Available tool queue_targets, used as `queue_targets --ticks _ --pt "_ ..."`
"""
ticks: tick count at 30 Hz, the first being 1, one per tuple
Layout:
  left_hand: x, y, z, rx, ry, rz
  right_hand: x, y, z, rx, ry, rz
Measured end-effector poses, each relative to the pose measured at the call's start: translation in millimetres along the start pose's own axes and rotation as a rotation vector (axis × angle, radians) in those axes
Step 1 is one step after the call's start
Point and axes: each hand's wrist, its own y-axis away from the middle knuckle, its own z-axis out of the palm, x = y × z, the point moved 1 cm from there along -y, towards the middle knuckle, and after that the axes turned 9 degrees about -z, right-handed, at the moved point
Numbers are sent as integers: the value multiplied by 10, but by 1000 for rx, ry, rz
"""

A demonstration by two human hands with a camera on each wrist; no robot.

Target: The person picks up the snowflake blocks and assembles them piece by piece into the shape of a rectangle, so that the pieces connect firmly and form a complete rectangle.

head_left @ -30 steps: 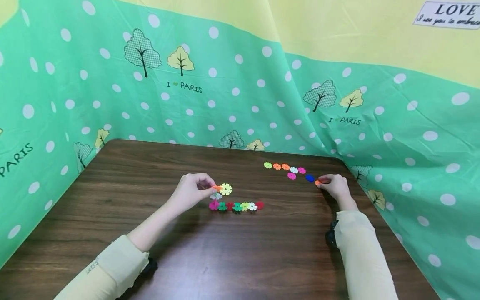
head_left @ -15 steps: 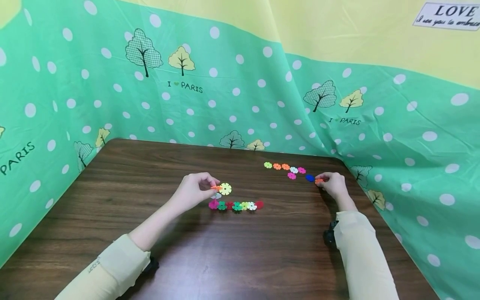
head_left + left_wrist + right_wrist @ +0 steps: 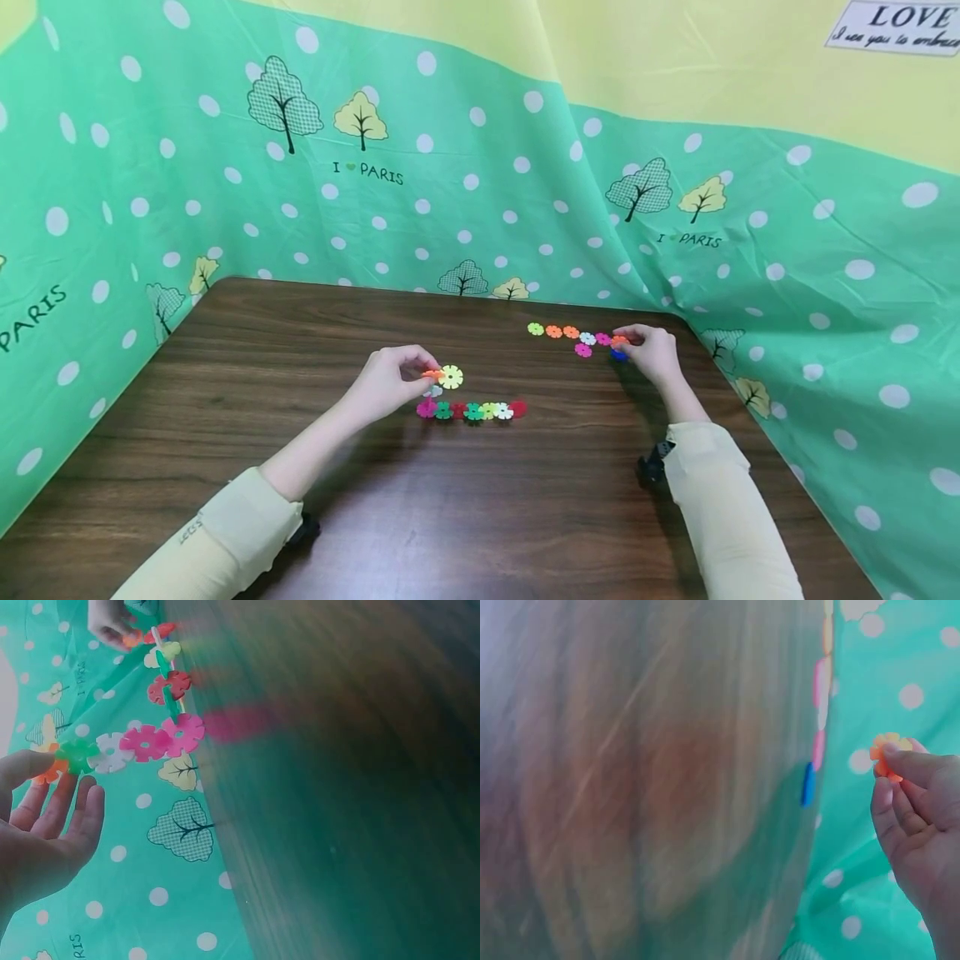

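Observation:
In the head view my left hand (image 3: 386, 379) pinches an orange flower-shaped interlocking disc (image 3: 431, 376) at the upper end of a joined chain. A pale yellow disc (image 3: 451, 377) sits beside those fingertips. The left wrist view shows the chain running through a green disc (image 3: 78, 756), a white disc (image 3: 111, 753) and two pink ones (image 3: 144, 743), then turning into a row ending in red (image 3: 518, 409). My right hand (image 3: 651, 354) pinches a single orange disc (image 3: 889, 754) between thumb and fingers, held up above the table close over a blue disc (image 3: 618, 356).
Several loose flower discs lie at the back right of the brown table (image 3: 480, 517), among them a light green one (image 3: 536, 329), orange ones (image 3: 553, 332) and a pink one (image 3: 583, 351). A green dotted cloth (image 3: 420, 200) hangs around the table's far edges.
My right hand has lifted the orange disc off the table and moved left with it, over the blue disc. The left hand and its chain have hardly moved.

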Motion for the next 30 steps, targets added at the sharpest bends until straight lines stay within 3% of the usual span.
queue_targets --ticks 14,21,30 --pt "19 5 -7 2 -24 30 -574 -91 -31 89 -82 -71" --pt "25 6 -4 14 -51 15 -865 -92 -33 114 -195 -108" --pt "35 1 15 23 -55 40 -1275 -25 -14 138 -264 -225"
